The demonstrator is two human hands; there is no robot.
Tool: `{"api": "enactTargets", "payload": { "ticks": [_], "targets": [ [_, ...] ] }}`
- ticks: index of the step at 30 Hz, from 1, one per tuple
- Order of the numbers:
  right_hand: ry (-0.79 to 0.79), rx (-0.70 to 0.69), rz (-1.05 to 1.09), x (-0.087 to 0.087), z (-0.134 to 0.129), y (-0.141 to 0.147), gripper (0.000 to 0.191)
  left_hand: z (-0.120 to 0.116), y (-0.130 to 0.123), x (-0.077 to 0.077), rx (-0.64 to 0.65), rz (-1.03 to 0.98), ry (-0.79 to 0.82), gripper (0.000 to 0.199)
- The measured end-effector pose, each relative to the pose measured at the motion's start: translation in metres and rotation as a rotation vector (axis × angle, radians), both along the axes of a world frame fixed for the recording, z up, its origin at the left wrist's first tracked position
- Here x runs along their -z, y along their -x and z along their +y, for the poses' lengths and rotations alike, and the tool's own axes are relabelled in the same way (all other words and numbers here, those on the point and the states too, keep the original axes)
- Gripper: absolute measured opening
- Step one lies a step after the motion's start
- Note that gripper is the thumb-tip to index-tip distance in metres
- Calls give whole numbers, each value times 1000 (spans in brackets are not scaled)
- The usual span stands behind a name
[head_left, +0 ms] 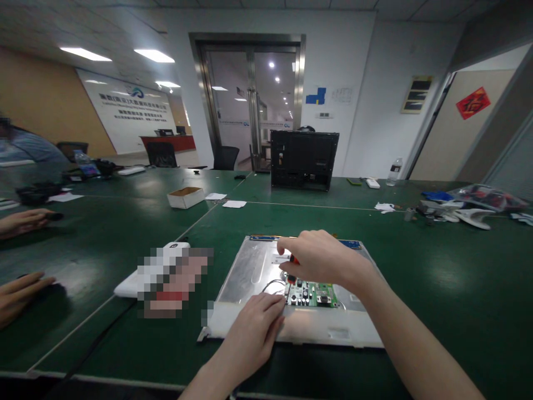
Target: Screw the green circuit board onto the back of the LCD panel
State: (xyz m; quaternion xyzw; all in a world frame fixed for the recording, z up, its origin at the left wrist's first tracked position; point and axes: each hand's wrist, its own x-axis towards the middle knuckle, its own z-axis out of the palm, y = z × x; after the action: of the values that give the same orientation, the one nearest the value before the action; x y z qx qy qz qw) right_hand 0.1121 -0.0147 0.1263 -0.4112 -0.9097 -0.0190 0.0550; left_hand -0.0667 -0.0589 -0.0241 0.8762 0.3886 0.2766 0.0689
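A metal display panel (pixel 245 272) lies flat on the green table, with a green circuit board (pixel 318 294) on its lower middle. Above the board's left end, my right hand (pixel 312 256) is closed around a red and black screwdriver (pixel 293 271), which points down at the board. My left hand (pixel 263 318) rests at the board's lower left corner; its fingers are together near a thin dark cable (pixel 272 282), and what they press or hold is hidden.
A white device (pixel 145 273) and a blurred patch lie left of the panel. Another person's hands (pixel 25 294) are at the far left. Behind stand a white box (pixel 186 198) and a black monitor housing (pixel 305 160). Plastic bags and parts (pixel 478 201) lie at the right.
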Motion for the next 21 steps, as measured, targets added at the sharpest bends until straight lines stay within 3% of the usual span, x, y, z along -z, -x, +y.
{"api": "enactTargets", "payload": {
  "ticks": [9, 21],
  "targets": [
    [163, -92, 58, -4, 2, -11, 43, 0, 0, -2, -6, 16, 8, 30],
    [97, 2, -7, -3, -2, -4, 34, 0, 0, -1, 2, 18, 11, 29]
  ]
}}
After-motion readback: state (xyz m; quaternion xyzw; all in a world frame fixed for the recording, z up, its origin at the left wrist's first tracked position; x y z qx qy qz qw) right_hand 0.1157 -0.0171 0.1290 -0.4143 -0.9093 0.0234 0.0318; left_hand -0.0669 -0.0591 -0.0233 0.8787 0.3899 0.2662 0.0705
